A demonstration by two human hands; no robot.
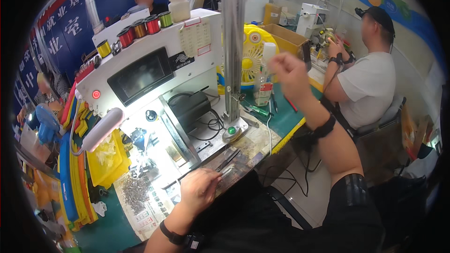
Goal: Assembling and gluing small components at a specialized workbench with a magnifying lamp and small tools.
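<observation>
My left hand [199,188] is low over the front edge of the workbench, its fingers pinched together. A small thin piece seems to stick out at the fingertips, too small to name. Just beyond it, dark tweezers [228,160] lie on the worn board. My right hand [291,76] is raised with the fingers pressed together, and whatever they hold does not show. Behind that hand stands a clear bottle [263,89] with a white cap. The machine's green button [231,130] sits between my hands.
A white machine [154,37] with a dark screen [140,76] carries wire spools [152,24] on top. A lit lamp [103,130], a yellow tray [110,159] and a pile of small metal pins [136,192] are at left. A person [370,65] works at right, beside a yellow fan [248,61].
</observation>
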